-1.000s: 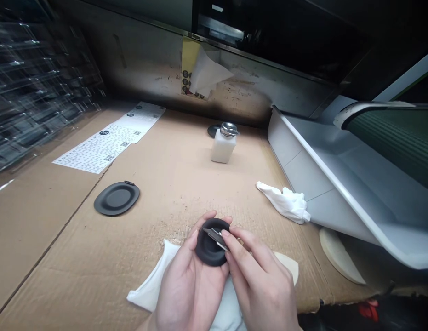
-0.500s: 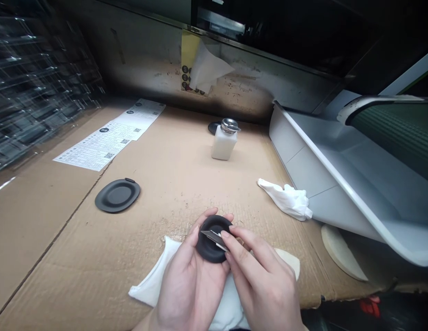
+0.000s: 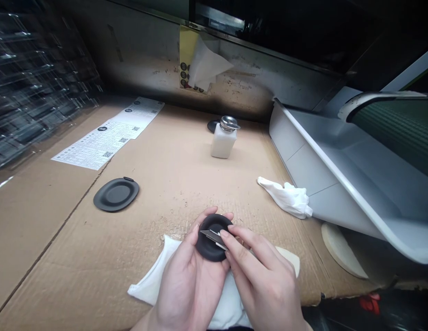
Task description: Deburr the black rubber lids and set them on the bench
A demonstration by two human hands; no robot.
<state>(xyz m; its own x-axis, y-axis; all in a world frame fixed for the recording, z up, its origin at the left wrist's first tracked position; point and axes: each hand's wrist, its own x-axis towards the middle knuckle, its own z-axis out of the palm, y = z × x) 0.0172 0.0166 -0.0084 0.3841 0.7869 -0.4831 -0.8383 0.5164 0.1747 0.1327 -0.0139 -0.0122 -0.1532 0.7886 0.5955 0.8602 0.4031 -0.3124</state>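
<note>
My left hand [image 3: 191,280] is palm up near the front edge, its fingers around a round black dished piece [image 3: 208,250]. My right hand [image 3: 265,271] pinches a thin blade [image 3: 213,237], whose pointed tip lies over the dished middle of the black piece. Under both hands a white cloth [image 3: 151,282] is spread on the cardboard. A larger dark grey oval piece with a small loop [image 3: 116,195] lies flat to the left of my hands.
A pump bottle [image 3: 223,141] stands further back, with a black disc [image 3: 213,125] behind it. Printed label sheets [image 3: 93,149] lie back left. At right are a crumpled white cloth [image 3: 289,200], a grey bin [image 3: 303,170] and a pale round pad [image 3: 341,253]. Stacked clear trays [image 3: 37,82] are far left.
The whole view has shifted very slightly. Both hands keep the same hold on the black piece and the blade.
</note>
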